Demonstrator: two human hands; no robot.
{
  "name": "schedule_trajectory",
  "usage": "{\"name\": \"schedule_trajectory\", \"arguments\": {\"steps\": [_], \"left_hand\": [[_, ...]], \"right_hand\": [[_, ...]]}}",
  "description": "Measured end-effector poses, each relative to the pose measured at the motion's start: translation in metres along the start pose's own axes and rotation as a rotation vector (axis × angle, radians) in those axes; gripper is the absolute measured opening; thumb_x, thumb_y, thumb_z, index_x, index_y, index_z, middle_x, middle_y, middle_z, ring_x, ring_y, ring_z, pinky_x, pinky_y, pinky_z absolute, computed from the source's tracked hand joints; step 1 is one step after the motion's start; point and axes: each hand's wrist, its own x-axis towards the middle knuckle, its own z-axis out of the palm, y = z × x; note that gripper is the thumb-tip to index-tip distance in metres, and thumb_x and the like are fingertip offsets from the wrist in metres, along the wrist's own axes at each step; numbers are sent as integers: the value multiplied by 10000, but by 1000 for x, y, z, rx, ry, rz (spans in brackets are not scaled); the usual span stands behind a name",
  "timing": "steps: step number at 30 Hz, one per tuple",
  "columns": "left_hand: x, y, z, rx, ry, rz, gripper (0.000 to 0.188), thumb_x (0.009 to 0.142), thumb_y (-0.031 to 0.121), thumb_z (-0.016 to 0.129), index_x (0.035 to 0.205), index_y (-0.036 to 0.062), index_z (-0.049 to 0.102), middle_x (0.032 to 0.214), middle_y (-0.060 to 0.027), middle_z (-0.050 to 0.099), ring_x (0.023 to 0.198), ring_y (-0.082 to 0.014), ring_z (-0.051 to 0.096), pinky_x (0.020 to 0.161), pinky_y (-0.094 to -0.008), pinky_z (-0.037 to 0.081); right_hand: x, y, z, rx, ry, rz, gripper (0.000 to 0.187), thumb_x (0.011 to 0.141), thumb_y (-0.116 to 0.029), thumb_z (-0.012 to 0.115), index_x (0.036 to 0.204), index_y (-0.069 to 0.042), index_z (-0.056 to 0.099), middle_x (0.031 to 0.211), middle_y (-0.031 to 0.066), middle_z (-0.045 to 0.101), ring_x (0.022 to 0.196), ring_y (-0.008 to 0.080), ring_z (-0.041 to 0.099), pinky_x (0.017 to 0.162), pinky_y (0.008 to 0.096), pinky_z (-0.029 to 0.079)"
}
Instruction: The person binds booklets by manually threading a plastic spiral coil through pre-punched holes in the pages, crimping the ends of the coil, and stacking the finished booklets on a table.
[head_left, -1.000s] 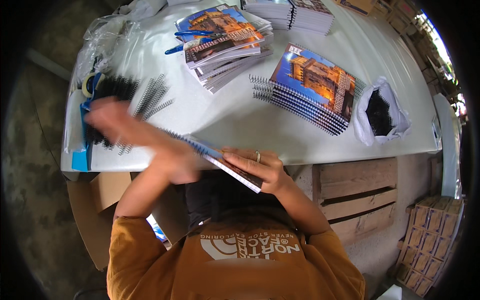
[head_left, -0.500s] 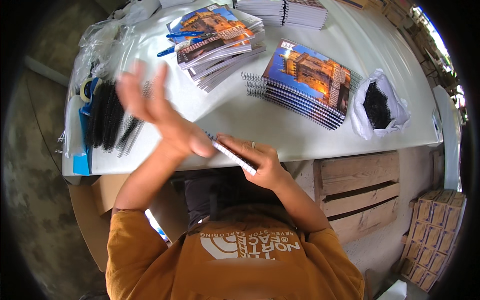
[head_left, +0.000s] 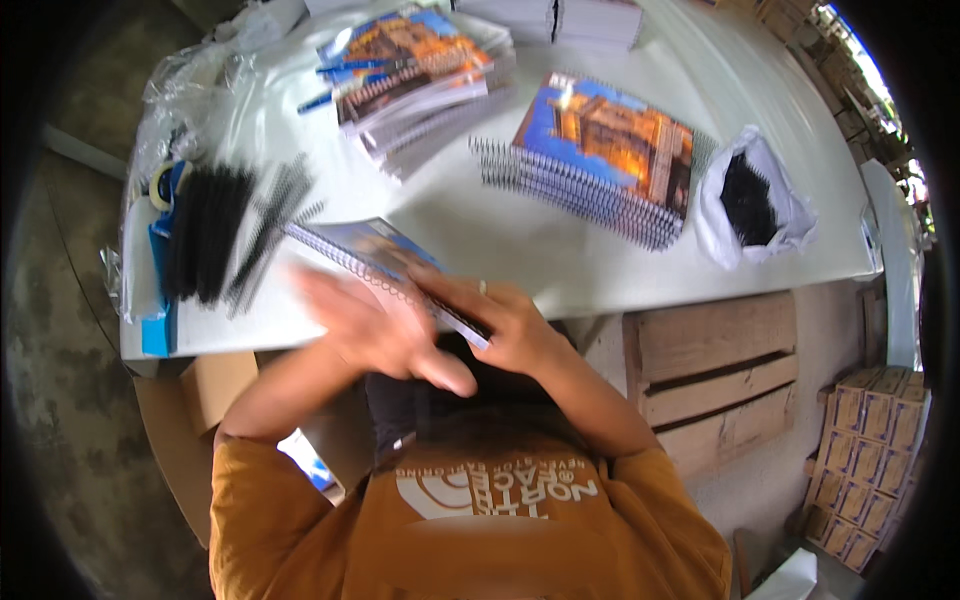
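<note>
A thin notebook (head_left: 372, 240) with a blue picture cover is tilted at the table's near edge, a spiral coil running along its near side. My right hand (head_left: 508, 312) grips its right end, a ring on one finger. Flat along the coil lies my left hand (head_left: 372, 325), fingers stretched out and blurred, holding nothing. Left of the notebook are loose dark coils (head_left: 268, 235) and a thick bundle of black coils (head_left: 208, 235). Beyond it, a stack of spiral-bound notebooks (head_left: 610, 135) has coils sticking out at both ends.
The white table (head_left: 570, 285) carries a pile of books (head_left: 415, 75) with blue pens on top. A white bag (head_left: 712, 225) holds black coil pieces. A blue tape dispenser (head_left: 160, 245) stands at the left edge. Below are a wooden pallet (head_left: 715, 335) and a cardboard box (head_left: 165, 415).
My left hand has come down from above the table onto the coil side. The notebook has turned from nearly edge-on, so its cover shows and it reaches further left.
</note>
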Motion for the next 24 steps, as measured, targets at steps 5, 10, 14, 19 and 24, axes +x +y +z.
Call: {"name": "schedule_trajectory", "arguments": {"steps": [5,10,14,19,24], "left_hand": [[3,24,50,285,233,-12,773,790,644,475,1274,58,341,1190,-223,438,944,-397,451,778,-567,372],[33,37,24,847,508,219,983,779,732,308,1398,-21,176,1333,-328,298,1228,-514,267,951,-642,234],[-1,33,59,366,270,-30,1060,758,724,407,1377,-86,118,1361,-368,189,1294,-518,125,1021,-623,80],[38,89,8,64,215,-277,959,869,506,463,1342,-169,-29,1343,-465,0,1295,-558,68,1038,-565,184],[52,112,-52,-156,367,-502,298,911,147,465,1061,-98,544,954,-239,621,882,-278,627,766,-316,503]], "right_hand": [[-3,-3,2,98,10,150,452,736,38,601,1182,-11,551,1132,143,605,979,280,621,804,344,510],[-8,1,11,76,43,15,451,736,-54,661,1167,6,544,1114,148,613,952,279,630,780,346,505],[3,1,10,-3,101,32,429,775,-86,648,1174,25,537,1148,186,588,999,287,613,829,354,491],[14,-14,19,145,74,-238,690,852,-306,577,1363,42,271,1455,234,180,1349,416,141,1091,503,126],[41,-80,-40,-403,-60,-124,627,808,-416,575,1315,-88,407,1180,119,473,1196,303,407,991,492,287]]}}
